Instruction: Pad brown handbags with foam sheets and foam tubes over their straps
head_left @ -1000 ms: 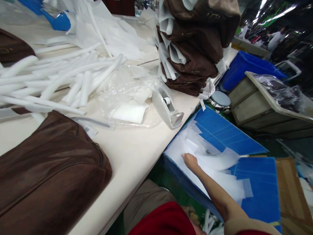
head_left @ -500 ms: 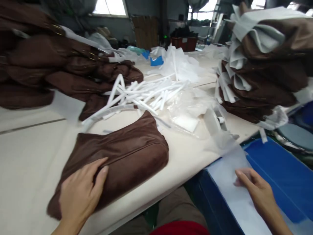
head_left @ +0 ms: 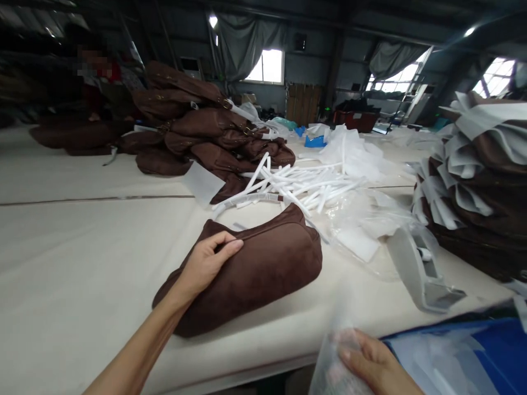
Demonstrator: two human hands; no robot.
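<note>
A dark brown handbag [head_left: 272,258] lies on its side on the pale table in front of me. My left hand [head_left: 212,258] is closed on its upper edge, thumb and fingers pinching the material. Low in the view, past the table's front edge, my right hand [head_left: 366,354] grips a translucent white sheet [head_left: 335,359], blurred by motion. Whether that sheet is paper or thin plastic I cannot tell. Behind the handbag curves its strap [head_left: 247,198], wrapped in white, close to a heap of white foam tubes [head_left: 304,184].
More brown bags [head_left: 206,129] are piled at the back left, and a paper-layered stack [head_left: 473,181] rises on the right. A grey tape dispenser [head_left: 420,269] stands near clear plastic wrapping [head_left: 362,225]. A blue box [head_left: 498,351] holds translucent sheets. Another person [head_left: 99,82] is at the far left.
My left hand has gone from lying flat on the handbag to pinching its upper edge. My right hand has lifted a translucent sheet away from the blue box. The view has swung left and up.
</note>
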